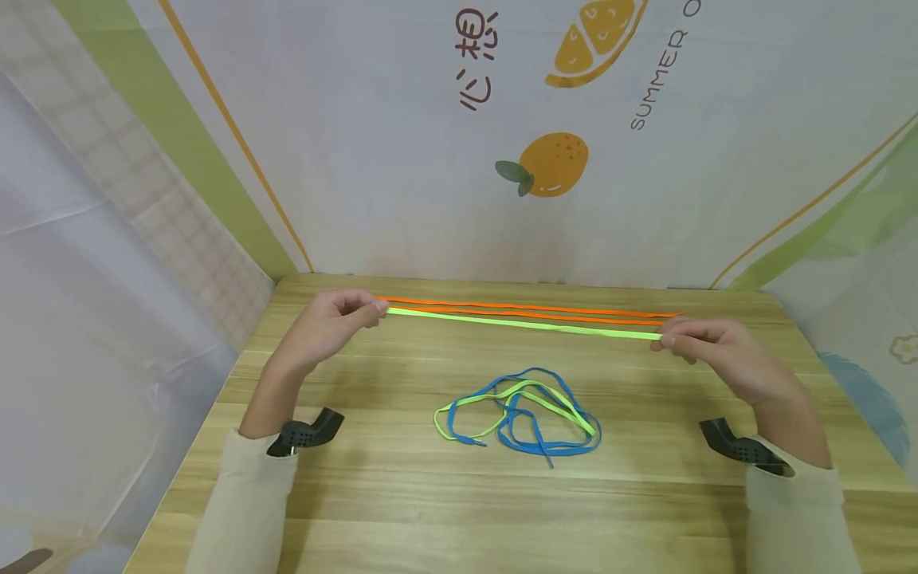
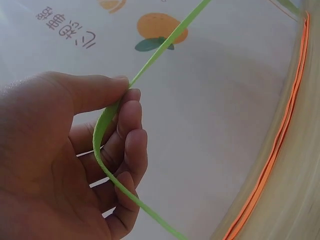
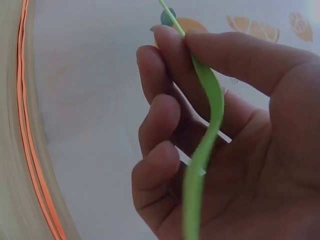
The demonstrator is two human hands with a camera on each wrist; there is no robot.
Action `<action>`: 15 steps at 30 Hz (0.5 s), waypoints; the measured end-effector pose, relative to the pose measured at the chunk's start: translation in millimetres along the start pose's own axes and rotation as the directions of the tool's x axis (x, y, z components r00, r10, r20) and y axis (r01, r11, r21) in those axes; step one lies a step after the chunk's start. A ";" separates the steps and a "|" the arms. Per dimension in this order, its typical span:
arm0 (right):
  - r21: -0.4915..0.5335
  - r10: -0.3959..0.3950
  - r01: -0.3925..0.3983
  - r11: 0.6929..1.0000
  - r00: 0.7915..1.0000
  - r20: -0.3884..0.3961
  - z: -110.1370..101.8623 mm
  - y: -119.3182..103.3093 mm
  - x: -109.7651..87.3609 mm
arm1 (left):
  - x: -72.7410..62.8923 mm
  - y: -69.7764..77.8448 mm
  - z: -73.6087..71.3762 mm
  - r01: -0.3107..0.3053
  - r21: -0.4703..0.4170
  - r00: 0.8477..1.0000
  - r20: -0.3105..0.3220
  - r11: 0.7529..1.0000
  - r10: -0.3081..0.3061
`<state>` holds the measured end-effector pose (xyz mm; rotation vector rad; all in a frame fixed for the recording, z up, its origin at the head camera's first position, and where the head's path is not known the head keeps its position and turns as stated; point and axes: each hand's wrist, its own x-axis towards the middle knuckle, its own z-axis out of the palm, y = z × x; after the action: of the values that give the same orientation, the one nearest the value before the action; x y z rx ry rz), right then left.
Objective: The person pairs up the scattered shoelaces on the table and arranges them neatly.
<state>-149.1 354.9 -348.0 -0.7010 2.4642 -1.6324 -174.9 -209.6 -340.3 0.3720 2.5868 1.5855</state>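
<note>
My left hand [image 1: 331, 323] and right hand [image 1: 727, 359] pinched the green lace [image 1: 523, 324] stretched between them, its long axis crosswise above the bench [image 1: 430, 510], nearly parallel to the orange strands [image 1: 531, 307] lying just beyond.

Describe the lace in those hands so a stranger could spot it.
Above the wooden table are a left hand and a right hand. The lace runs straight between them, pinched by both. Yellow-green sets it apart from the orange strands behind; straightness, from the tangled laces.
</note>
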 end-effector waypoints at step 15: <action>0.143 0.173 -0.159 0.977 0.981 -0.089 -32.3 36.6 -14.3 | 7.0 -17.2 -4.0 0.046 -0.011 0.999 -0.010 0.999 -0.046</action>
<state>-158.7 399.9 -369.4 -0.3920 2.3751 -1.7895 -185.3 -218.8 -353.4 0.3029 2.5736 1.5897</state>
